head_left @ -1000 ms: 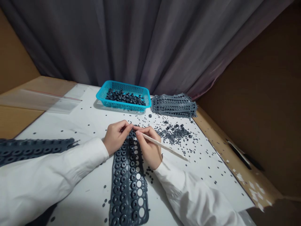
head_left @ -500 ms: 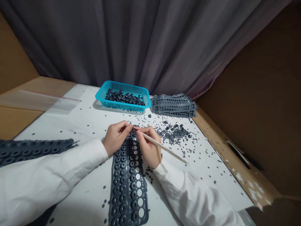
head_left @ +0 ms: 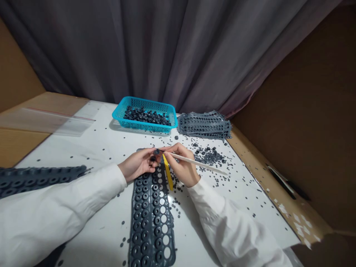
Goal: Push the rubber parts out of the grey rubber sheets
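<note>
My left hand (head_left: 137, 163) is closed over the far end of a dark moulded rubber sheet (head_left: 151, 222), with a small dark rubber piece (head_left: 156, 151) at its fingertips. A second dark piece (head_left: 152, 158) shows just below, against the fingers. Pinched in my right hand (head_left: 183, 163) is a thin pale stick (head_left: 205, 166), its near tip close to the rubber piece. A yellow strip (head_left: 168, 173) hangs below the right fingertips; whether it joins the stick is hidden. The sheet carries rows of raised rings, and along its right side runs a row of open round holes.
A blue basket (head_left: 144, 126) of small dark pieces stands at the back. Beside it lie stacked perforated sheets (head_left: 204, 124), with a pile of dark bits (head_left: 210, 155) in front. Another ringed sheet (head_left: 41, 178) lies left, and a clear plastic bag (head_left: 55, 120) behind it.
My left hand has turned, showing its fingers and the dark pieces. My right hand has shifted slightly right, and the yellow strip has come into view beneath it.
</note>
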`<state>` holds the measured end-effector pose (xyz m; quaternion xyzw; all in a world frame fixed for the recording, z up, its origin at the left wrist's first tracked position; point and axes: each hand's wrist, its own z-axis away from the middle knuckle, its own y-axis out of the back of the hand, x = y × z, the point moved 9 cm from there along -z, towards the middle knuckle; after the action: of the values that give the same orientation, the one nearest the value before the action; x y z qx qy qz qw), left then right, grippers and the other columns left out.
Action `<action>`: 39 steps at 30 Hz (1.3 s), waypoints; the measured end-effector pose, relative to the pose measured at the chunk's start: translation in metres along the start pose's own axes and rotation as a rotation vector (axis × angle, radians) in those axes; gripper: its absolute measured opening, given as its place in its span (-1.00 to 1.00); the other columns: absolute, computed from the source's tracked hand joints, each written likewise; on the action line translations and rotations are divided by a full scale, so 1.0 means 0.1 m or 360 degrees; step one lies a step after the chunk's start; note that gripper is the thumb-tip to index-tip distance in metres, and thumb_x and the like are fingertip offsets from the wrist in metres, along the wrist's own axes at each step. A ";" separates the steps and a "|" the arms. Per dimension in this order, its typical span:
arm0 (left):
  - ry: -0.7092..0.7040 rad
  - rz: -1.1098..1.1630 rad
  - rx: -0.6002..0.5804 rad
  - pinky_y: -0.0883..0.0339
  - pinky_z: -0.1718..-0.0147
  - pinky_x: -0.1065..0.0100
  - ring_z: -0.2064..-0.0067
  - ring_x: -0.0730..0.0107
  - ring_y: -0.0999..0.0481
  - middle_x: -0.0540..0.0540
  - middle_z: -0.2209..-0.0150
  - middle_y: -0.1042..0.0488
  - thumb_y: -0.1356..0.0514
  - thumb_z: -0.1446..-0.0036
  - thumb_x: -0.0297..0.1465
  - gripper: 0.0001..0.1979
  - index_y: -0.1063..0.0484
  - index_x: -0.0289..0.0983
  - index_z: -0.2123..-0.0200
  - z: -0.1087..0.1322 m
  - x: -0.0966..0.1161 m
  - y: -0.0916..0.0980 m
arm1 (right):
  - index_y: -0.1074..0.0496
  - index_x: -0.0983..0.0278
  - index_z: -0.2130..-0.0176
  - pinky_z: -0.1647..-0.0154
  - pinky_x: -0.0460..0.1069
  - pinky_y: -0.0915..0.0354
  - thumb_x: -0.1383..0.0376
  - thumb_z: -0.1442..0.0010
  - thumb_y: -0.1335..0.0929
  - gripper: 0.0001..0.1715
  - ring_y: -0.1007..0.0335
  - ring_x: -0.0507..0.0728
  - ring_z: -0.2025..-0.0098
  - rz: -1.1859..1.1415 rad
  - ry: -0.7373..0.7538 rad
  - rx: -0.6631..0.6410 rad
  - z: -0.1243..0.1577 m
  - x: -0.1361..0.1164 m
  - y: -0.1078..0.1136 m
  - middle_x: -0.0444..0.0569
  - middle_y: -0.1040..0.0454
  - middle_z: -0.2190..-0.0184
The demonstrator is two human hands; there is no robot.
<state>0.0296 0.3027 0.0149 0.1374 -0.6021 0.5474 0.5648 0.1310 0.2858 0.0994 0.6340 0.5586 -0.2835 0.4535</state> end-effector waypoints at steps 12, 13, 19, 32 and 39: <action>-0.0023 0.0158 -0.0063 -0.03 0.62 0.57 0.58 0.65 -0.09 -0.02 0.51 -0.29 -0.27 -0.04 -0.23 -0.71 -0.45 -0.39 0.37 0.04 0.03 -0.07 | -0.37 0.26 0.41 0.20 0.03 -0.39 0.32 -0.13 -0.35 -0.92 -0.51 0.10 0.24 0.0044 0.0097 -0.0072 -0.09 -0.09 0.10 0.01 -0.57 0.29; -0.0035 0.0162 -0.0056 -0.03 0.62 0.57 0.58 0.65 -0.09 -0.02 0.51 -0.29 -0.28 -0.02 -0.22 -0.70 -0.46 -0.39 0.37 0.04 0.04 -0.06 | -0.37 0.26 0.41 0.18 0.04 -0.39 0.32 -0.12 -0.35 -0.92 -0.51 0.10 0.24 0.0042 0.0077 -0.0049 -0.09 -0.09 0.11 0.01 -0.57 0.29; -0.0171 0.0172 -0.0002 -0.02 0.62 0.59 0.56 0.66 -0.11 -0.01 0.48 -0.32 -0.32 0.03 -0.19 -0.67 -0.44 -0.36 0.36 0.03 0.07 -0.02 | -0.39 0.26 0.40 0.06 0.09 -0.37 0.31 -0.12 -0.36 -0.93 -0.49 0.13 0.11 -0.0134 -0.0078 -0.0002 -0.02 -0.04 0.04 0.02 -0.55 0.19; -0.0293 0.0096 0.0044 0.01 0.63 0.61 0.55 0.67 -0.08 -0.02 0.47 -0.33 -0.35 0.05 -0.21 -0.66 -0.49 -0.39 0.34 0.03 0.11 -0.02 | -0.39 0.23 0.36 0.06 0.09 -0.34 0.39 -0.15 -0.33 -0.94 -0.44 0.13 0.12 0.0284 0.0277 0.0205 0.10 -0.19 0.02 0.01 -0.53 0.23; -0.0294 0.0100 0.0079 -0.02 0.61 0.57 0.54 0.64 -0.11 -0.04 0.47 -0.34 -0.32 0.03 -0.19 -0.67 -0.51 -0.37 0.36 0.03 0.11 0.01 | -0.36 0.23 0.36 0.10 0.09 -0.35 0.40 -0.16 -0.31 -0.92 -0.44 0.13 0.15 0.0349 0.0359 0.0181 0.11 -0.25 0.01 0.00 -0.53 0.25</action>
<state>0.0234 0.3059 0.0240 0.1821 -0.6419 0.5645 0.4858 0.1282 0.2647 0.1169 0.7435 0.5164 -0.1905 0.3797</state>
